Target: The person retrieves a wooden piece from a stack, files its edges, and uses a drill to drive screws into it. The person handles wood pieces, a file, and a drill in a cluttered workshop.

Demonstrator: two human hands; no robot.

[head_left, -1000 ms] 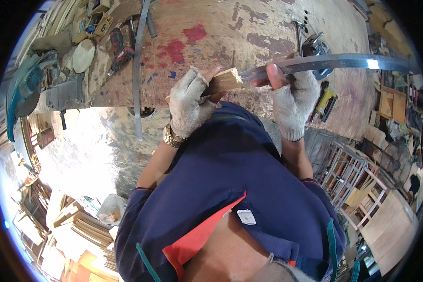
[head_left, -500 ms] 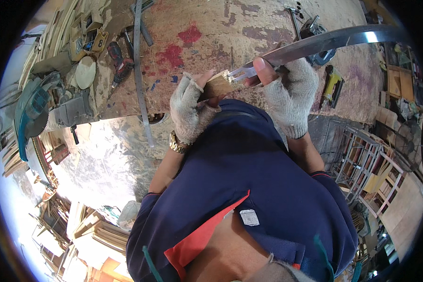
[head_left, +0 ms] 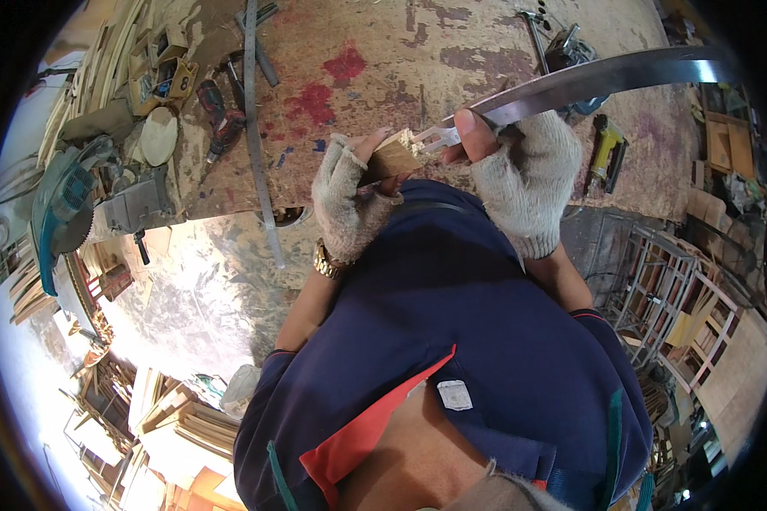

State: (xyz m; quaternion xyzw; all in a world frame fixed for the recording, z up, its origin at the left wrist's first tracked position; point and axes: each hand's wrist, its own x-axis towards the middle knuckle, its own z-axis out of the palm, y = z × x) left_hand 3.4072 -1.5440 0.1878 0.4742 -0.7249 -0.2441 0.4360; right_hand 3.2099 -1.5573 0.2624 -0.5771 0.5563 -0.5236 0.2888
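My left hand (head_left: 349, 194), in a fingerless knit glove, grips a small wooden block (head_left: 392, 163) by its sides. The block's right end is rough, with pale crumbs or shavings on it. In my right hand (head_left: 527, 177), gloved the same way, is a long flat metal strip (head_left: 596, 83), pinched near its end between thumb and fingers. Its narrow, pale, forked tip touches or nearly touches the block's rough end. From my grip the strip runs far out to the upper right. Both hands are held above the near edge of the workbench (head_left: 383, 77).
On the bench's left lie a drill (head_left: 219, 119), a long metal ruler (head_left: 251, 111) overhanging the front edge, and wooden boxes (head_left: 175, 78). A yellow-black tool (head_left: 605, 153) lies at the right. A circular-bladed saw (head_left: 66, 204) stands far left; a metal rack (head_left: 656, 289) stands right.
My right hand and the metal strip have shifted slightly, and the forked tip still meets the block's rough end. Both hands keep their grips. The whole view has moved a little.
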